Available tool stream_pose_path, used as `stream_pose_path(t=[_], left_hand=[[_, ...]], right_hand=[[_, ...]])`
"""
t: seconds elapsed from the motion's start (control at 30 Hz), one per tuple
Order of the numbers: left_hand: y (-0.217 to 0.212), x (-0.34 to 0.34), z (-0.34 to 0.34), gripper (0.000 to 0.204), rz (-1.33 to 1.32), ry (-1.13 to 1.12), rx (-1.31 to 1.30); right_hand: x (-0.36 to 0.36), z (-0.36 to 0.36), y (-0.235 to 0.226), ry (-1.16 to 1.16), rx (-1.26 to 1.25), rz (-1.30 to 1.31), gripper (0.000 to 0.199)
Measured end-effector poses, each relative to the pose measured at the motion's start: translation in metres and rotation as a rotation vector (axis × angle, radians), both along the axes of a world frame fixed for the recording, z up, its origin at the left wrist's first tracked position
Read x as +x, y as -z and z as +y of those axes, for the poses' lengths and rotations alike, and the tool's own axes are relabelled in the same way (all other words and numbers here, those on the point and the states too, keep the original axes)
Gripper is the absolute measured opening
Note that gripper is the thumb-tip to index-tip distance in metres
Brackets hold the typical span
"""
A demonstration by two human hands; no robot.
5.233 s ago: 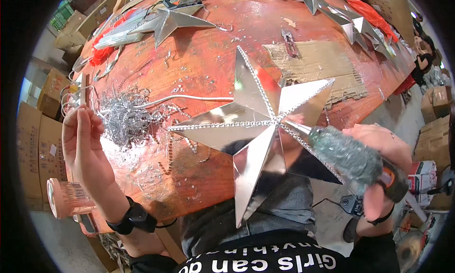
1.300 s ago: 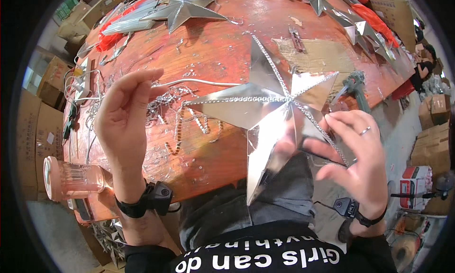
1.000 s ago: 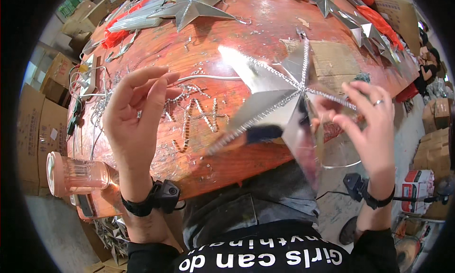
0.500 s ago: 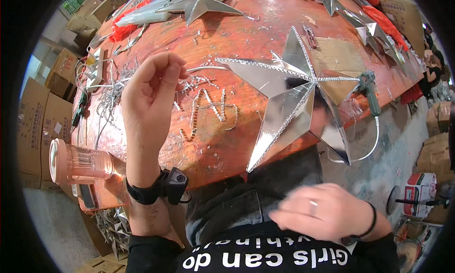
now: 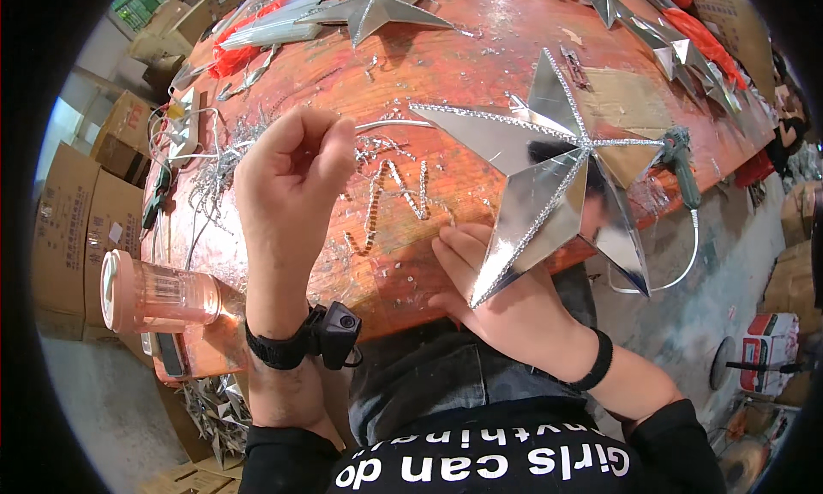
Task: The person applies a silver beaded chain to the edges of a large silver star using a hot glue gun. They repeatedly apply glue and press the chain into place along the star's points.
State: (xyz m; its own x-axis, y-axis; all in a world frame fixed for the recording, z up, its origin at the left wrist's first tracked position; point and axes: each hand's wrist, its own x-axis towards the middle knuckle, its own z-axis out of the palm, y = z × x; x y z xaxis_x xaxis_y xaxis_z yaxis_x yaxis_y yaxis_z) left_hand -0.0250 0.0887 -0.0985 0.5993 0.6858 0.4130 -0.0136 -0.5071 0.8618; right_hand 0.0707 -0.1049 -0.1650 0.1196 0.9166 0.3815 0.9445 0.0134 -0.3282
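Observation:
A large shiny silver star (image 5: 549,194) rests on the red-stained wooden table (image 5: 394,280), with glittering rhinestone trim along several of its ridges. My right hand (image 5: 531,323) lies at the table's near edge, fingers stretched out and partly covered by the star's lower point. Above the left part of the table I hold my left hand (image 5: 291,173) with fingers curled and thumb pressed in; whatever is in it, if anything, is hidden. Between my hands lies a zigzag strip of rhinestone chain (image 5: 375,207). A green glue gun (image 5: 680,164) sits against the star's right point.
A pink lidded cup (image 5: 159,293) stands at the left edge by a phone (image 5: 171,354). Tangled silver trim (image 5: 225,177) and a power strip (image 5: 184,134) lie farther back. Another silver star (image 5: 373,14) is at the far side; pliers (image 5: 574,68) lie near brown cardboard (image 5: 626,100).
My right hand has come up from my lap to the table's edge, its fingers reaching under the star's lower point. My left hand stays raised, its fingers curled more tightly.

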Motion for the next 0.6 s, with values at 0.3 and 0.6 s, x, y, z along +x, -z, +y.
stream_pose_path(t=[0.3, 0.6], left_hand=[[0.003, 0.007, -0.004, 0.012, -0.036, 0.100, -0.070], [-0.002, -0.005, -0.008, 0.016, 0.154, 0.065, -0.037]], right_hand=[[0.009, -0.033, 0.013, -0.151, 0.220, -0.103, 0.023], [0.011, -0.050, -0.001, -0.270, 0.398, 0.012, 0.025]])
